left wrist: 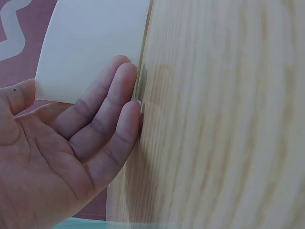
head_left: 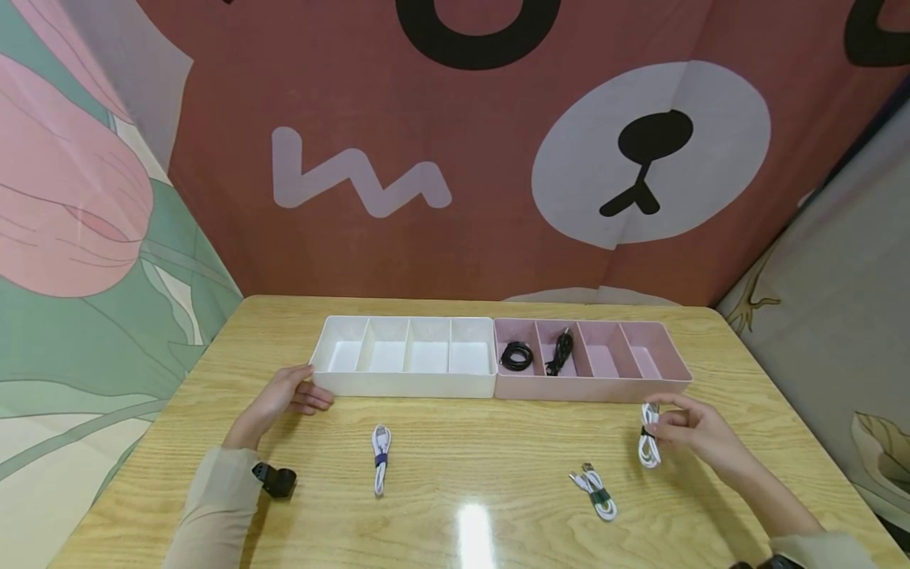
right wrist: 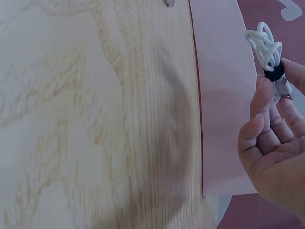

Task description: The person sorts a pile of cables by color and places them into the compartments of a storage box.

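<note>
My right hand [head_left: 693, 431] pinches a bundled white cable [head_left: 649, 436] with a black tie, held up in front of the pink box [head_left: 569, 389]. In the right wrist view the thumb and fingertips grip the cable [right wrist: 267, 50] at its black tie. My left hand [head_left: 291, 395] touches the front left corner of the white box [head_left: 405, 386], its fingers loosely extended along the front wall. In the pink box, a coiled black cable [head_left: 517, 356] lies in the first compartment from the left and another black cable [head_left: 561, 352] in the second.
A white cable with a blue tie [head_left: 381, 460] lies on the wooden table [head_left: 483, 450] before the white box. Further right lies a white cable with a green tie [head_left: 597, 491]. Behind the table hangs a printed cloth [head_left: 355, 253].
</note>
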### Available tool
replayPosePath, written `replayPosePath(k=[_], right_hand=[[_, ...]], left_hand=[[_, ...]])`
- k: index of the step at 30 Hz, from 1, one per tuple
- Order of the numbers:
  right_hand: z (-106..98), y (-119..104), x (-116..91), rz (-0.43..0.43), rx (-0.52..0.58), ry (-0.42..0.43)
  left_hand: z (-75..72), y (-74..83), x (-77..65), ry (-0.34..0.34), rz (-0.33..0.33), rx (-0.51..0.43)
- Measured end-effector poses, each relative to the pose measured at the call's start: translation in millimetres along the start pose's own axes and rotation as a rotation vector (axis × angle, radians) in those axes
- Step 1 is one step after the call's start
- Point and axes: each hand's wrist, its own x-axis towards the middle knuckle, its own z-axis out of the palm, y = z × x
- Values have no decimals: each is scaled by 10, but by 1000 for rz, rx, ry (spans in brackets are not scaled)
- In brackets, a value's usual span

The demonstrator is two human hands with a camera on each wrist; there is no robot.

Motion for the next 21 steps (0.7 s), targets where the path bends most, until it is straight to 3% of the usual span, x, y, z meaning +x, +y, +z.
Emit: replayPosePath(k=[15,21], right_hand=[[71,-129,107,-28,-18,23],[99,-156,154,-48,28,18]], left_hand=[[-4,4,-8,-3,4,0],[-9,1,-1,-5,1,-1]])
